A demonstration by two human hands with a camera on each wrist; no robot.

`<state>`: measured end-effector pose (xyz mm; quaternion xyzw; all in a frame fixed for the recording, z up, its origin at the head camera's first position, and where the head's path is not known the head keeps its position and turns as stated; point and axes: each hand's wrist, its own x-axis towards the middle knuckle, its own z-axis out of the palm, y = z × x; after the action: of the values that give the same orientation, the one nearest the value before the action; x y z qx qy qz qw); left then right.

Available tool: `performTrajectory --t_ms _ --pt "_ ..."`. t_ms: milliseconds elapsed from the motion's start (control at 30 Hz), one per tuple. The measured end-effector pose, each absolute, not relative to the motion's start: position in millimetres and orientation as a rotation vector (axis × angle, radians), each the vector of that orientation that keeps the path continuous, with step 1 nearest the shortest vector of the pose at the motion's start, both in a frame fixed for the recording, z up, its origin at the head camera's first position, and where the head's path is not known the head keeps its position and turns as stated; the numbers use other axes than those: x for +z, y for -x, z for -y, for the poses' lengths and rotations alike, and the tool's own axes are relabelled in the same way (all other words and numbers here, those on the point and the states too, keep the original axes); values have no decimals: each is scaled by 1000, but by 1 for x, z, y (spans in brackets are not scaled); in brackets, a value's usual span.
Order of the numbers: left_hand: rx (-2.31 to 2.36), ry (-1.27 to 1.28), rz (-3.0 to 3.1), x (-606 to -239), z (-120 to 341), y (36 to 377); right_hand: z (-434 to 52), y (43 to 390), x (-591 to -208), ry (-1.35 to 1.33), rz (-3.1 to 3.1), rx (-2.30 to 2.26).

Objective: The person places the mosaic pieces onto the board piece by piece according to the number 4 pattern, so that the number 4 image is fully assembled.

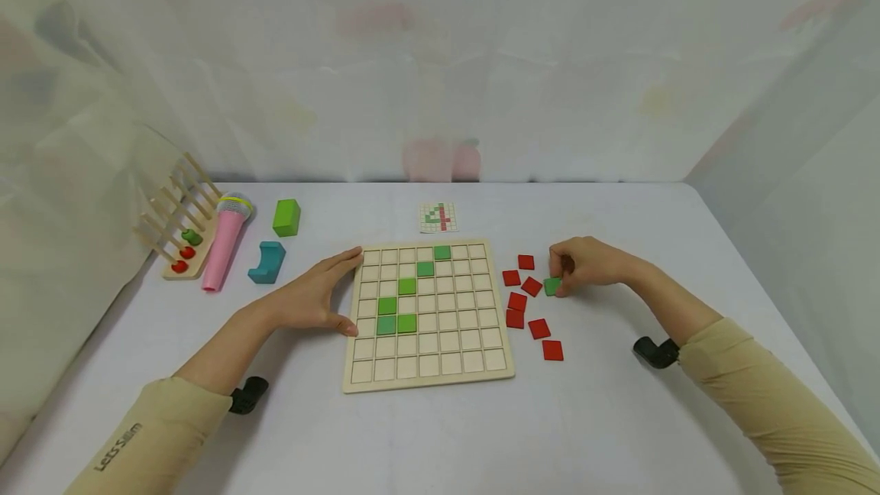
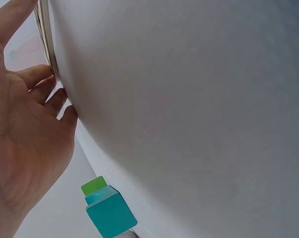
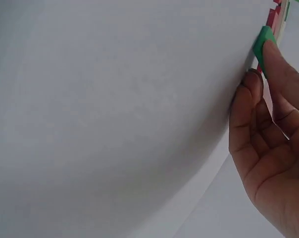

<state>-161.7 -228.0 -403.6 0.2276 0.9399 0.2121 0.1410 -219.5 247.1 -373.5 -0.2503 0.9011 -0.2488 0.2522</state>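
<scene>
A square wooden grid board [image 1: 440, 365] lies on the table in the head view, with several green tiles [image 1: 407, 286] set in its cells. My left hand [image 1: 305, 300] rests against the board's left edge, thumb and fingers spread apart. In the left wrist view, its fingertips touch the board's side [image 2: 46, 37]. Right of the board, my right hand [image 1: 587, 262] pinches a green tile [image 1: 551, 286] at the table surface. The right wrist view has this tile [image 3: 263, 43] tilted under the thumb. Several red tiles [image 1: 539, 328] lie loose between the board and that hand.
A small pattern card [image 1: 438, 218] lies behind the board. To the left are a teal arch block [image 1: 268, 263], a green block [image 1: 286, 218], a pink toy microphone [image 1: 223, 247] and a wooden peg stand [image 1: 199, 247] holding red and green pieces. White cloth hangs behind the table.
</scene>
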Motion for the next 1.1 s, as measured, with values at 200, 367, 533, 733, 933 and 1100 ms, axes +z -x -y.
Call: performTrajectory --t_ms 200,367,533,733,933,1100 --pt "618 -644 -2709 -404 228 162 -249 222 -370 658 -2458 -716" --pt "627 -656 -2712 -402 228 161 -246 223 -367 636 -2486 -760" --pt "629 -666 -2716 -402 228 161 -235 226 -359 625 -2499 -838" --pt "625 -661 -2714 -403 228 161 -216 228 -352 685 -2470 -879" --pt "617 -663 -2724 -403 229 161 -191 226 -353 725 -2415 -890" --pt "627 -668 -2716 -404 228 162 -169 223 -354 774 -2403 -873"
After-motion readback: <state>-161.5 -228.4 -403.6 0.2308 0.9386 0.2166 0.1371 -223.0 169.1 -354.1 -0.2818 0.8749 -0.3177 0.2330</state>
